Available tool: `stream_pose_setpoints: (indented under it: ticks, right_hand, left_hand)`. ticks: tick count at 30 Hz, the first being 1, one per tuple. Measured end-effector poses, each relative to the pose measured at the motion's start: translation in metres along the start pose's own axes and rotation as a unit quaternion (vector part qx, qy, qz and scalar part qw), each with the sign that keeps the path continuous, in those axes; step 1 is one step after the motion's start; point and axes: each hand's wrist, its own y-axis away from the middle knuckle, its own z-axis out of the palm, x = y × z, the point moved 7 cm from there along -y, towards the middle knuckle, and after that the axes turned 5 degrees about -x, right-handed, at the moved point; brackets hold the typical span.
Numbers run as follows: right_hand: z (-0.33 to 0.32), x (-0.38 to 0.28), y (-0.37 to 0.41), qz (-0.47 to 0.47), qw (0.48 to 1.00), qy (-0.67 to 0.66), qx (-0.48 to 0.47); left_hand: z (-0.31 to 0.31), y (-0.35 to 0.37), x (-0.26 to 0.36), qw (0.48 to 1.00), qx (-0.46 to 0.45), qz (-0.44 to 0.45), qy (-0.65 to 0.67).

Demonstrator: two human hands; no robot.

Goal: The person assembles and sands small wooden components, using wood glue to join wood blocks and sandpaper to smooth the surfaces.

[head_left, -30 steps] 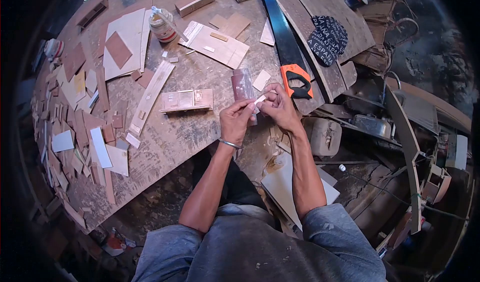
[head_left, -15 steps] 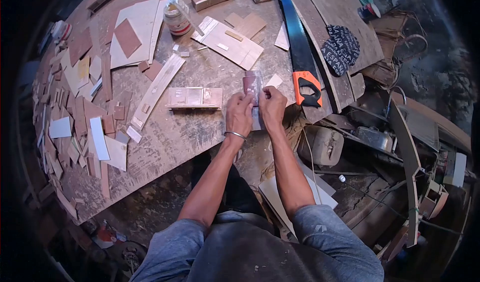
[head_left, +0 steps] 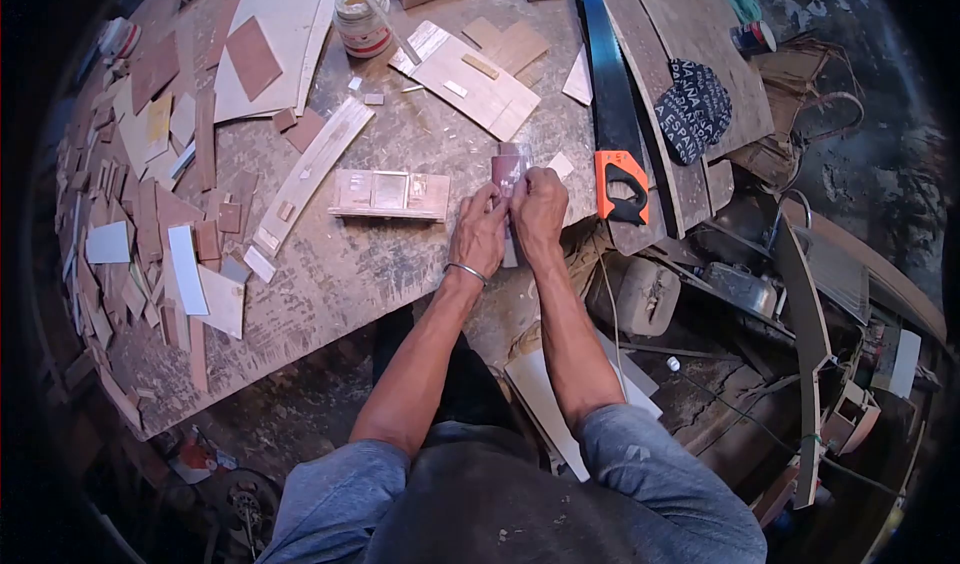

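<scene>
A reddish-brown strip (head_left: 509, 164), possibly sandpaper, lies at the table's front edge on a lighter flat piece. My left hand (head_left: 480, 232) rests at its left side, fingers bent together; a metal bangle is on the wrist. My right hand (head_left: 539, 211) is closed at the strip's right side, its fingers curled downward. Both hands nearly touch, and whatever small thing lies between the fingertips is hidden. Just left of my hands sits a small wooden box-like piece (head_left: 390, 195) with divided compartments.
A saw with an orange handle (head_left: 622, 188) lies right of my hands, beside a dark patterned cap (head_left: 693, 111). Behind are a glue jar (head_left: 361, 26) and a wooden panel (head_left: 470, 82). Wood offcuts (head_left: 205, 239) cover the table's left side.
The view has shifted slightly. My right hand has moved inward, closer to my left hand, and its fingers now curl over the strip's edge.
</scene>
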Motion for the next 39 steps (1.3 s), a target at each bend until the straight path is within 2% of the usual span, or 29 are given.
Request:
stream_pose_setpoints:
  ticks: [3, 9, 10, 14, 18, 22, 26, 30, 33, 34, 38, 39]
  right_hand:
    - [0.001, -0.002, 0.004, -0.005, 1.0, -0.004, 0.001]
    - [0.003, 0.002, 0.023, 0.028, 1.0, -0.004, -0.008]
    - [-0.001, -0.002, 0.032, 0.011, 1.0, -0.01, -0.005]
    - [0.004, -0.003, -0.011, -0.038, 0.999, 0.02, 0.006]
    - [-0.006, -0.005, 0.038, 0.002, 1.0, -0.016, -0.014]
    - [0.009, 0.001, -0.016, -0.016, 0.999, 0.037, -0.029]
    - [0.001, 0.002, 0.046, 0.021, 0.999, -0.015, -0.04]
    - [0.004, -0.001, -0.015, -0.024, 1.0, 0.003, 0.013]
    - [-0.003, -0.001, 0.025, -0.011, 0.999, 0.006, -0.039]
    - [-0.002, 0.0, 0.038, -0.009, 0.999, -0.02, -0.024]
    - [0.008, 0.004, -0.011, -0.037, 0.999, 0.0, -0.01]
    - [0.006, 0.004, 0.0, -0.028, 1.0, -0.003, -0.01]
  left_hand:
    - [-0.004, 0.0, 0.002, 1.0, -0.004, -0.003, 0.028]
    - [-0.002, 0.0, 0.0, 1.0, -0.01, 0.003, -0.004]
    - [-0.001, -0.001, 0.0, 1.0, -0.01, 0.0, 0.006]
    - [0.001, -0.001, -0.002, 1.0, -0.024, -0.009, 0.004]
    - [-0.006, -0.004, 0.002, 1.0, -0.02, -0.01, 0.01]
    - [-0.001, 0.002, 0.001, 1.0, -0.001, 0.01, 0.007]
    - [-0.005, -0.004, 0.001, 1.0, 0.005, 0.016, 0.011]
    - [-0.003, -0.002, 0.001, 1.0, -0.007, 0.002, 0.003]
    - [-0.002, -0.001, -0.002, 1.0, -0.002, 0.001, 0.011]
    - [-0.002, -0.002, -0.002, 1.0, -0.003, -0.002, 0.014]
    - [-0.002, -0.002, -0.002, 1.0, -0.008, 0.01, -0.006]
    - [-0.001, 0.001, -0.002, 1.0, -0.013, 0.003, 0.0]
